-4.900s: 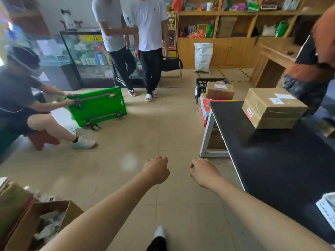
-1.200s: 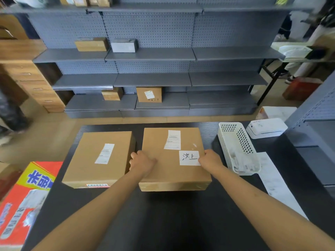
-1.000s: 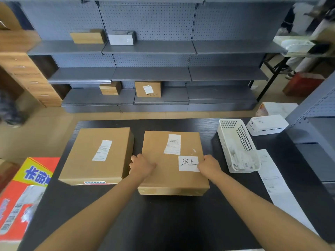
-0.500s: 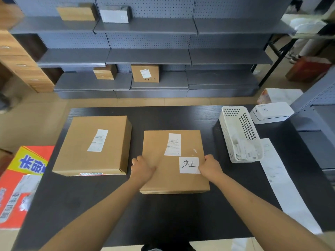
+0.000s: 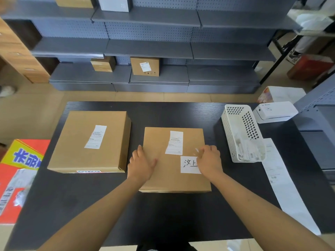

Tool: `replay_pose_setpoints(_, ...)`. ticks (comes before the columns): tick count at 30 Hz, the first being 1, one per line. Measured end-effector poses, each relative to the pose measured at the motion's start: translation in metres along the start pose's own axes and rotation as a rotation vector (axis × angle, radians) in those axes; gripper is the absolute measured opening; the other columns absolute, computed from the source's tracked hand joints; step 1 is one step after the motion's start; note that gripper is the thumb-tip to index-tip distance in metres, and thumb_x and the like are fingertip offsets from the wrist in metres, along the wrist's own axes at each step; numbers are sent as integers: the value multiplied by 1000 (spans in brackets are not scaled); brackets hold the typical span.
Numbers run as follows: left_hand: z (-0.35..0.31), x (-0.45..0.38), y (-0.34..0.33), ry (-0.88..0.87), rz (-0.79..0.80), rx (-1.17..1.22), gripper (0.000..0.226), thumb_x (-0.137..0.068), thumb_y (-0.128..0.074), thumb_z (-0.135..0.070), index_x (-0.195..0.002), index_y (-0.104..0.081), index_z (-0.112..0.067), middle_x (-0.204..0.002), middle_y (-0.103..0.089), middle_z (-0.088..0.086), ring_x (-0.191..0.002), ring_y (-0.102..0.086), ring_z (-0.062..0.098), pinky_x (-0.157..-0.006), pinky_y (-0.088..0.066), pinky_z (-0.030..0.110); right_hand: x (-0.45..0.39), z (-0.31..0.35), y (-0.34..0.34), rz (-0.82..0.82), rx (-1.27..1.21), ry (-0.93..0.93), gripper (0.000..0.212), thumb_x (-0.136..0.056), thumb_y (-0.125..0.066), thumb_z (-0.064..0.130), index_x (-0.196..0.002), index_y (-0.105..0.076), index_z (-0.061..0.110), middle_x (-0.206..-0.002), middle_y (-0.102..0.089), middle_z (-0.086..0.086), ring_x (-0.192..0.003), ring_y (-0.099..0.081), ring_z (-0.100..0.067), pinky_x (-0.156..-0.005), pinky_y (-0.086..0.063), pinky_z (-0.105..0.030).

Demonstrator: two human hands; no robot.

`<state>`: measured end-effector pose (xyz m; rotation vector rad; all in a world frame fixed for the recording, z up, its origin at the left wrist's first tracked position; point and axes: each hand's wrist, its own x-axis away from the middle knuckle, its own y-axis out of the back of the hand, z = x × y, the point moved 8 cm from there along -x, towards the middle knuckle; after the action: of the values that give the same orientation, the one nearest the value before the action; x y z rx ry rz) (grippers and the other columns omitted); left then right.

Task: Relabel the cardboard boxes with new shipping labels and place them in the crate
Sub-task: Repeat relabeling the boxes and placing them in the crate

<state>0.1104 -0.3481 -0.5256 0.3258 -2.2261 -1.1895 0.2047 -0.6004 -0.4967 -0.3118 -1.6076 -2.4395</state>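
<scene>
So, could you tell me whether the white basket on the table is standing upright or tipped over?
Upright. The white basket stands on its base on the black table, its open top facing up, with papers lying inside.

Two bare forearms run in from about 7 and 5 o'clock, with no sleeve, watch, ring or glove showing anywhere along them; the left hand (image 5: pixel 140 164) and the right hand (image 5: pixel 210 160) are likewise uncovered; at 6 o'clock, a sliver of dark clothing shows at the frame's bottom edge, its kind unclear.
</scene>
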Motion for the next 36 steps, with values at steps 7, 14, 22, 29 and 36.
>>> replay_pose_setpoints(7, 3, -10, -11, -40, -4, 130, 88, -89, -42, -64, -152, -4, -16, -151, -28, 8, -133, -37, 29, -106, -36, 46, -22, 37, -10, -68, 47, 175, 25, -97, -42, 15, -114, -60, 16, -125, -48, -2, -112, -41, -20, -94, -41, -29)
replay_pose_setpoints(14, 4, -9, -19, -58, -16, 242, 83, -90, -42, -61, -152, -3, -22, -149, -26, 3, -128, -41, 25, -103, -40, 45, -53, 62, -18, -51, -18, 215, 24, -97, -47, 20, -116, -59, 14, -121, -49, -4, -110, -48, -20, -96, -46, -37)
replay_pose_setpoints(22, -13, -11, -15, -198, -69, 94, 74, -96, -38, -48, -152, 1, -22, -158, -3, -3, -142, -22, 22, -113, -30, 43, -72, 67, -20, -94, 2, 204, 21, -97, -50, 27, -116, -56, 18, -118, -51, -2, -105, -51, -17, -86, -44, -25)
replay_pose_setpoints(29, -13, -11, -17, -194, -84, 76, 74, -95, -36, -50, -152, 4, -24, -158, -4, -4, -141, -23, 23, -112, -31, 43, -79, 65, -22, -110, -10, 205, 14, -99, -47, 26, -105, -57, 17, -111, -53, -1, -95, -49, -12, -80, -45, -23)
replay_pose_setpoints(36, -12, -11, -18, -198, -86, 61, 74, -95, -33, -52, -152, 7, -26, -158, -2, -5, -141, -21, 22, -113, -31, 43, -81, 66, -22, -108, -30, 175, 9, -98, -48, 23, -89, -50, 22, -102, -54, 2, -89, -51, -11, -72, -43, -20)
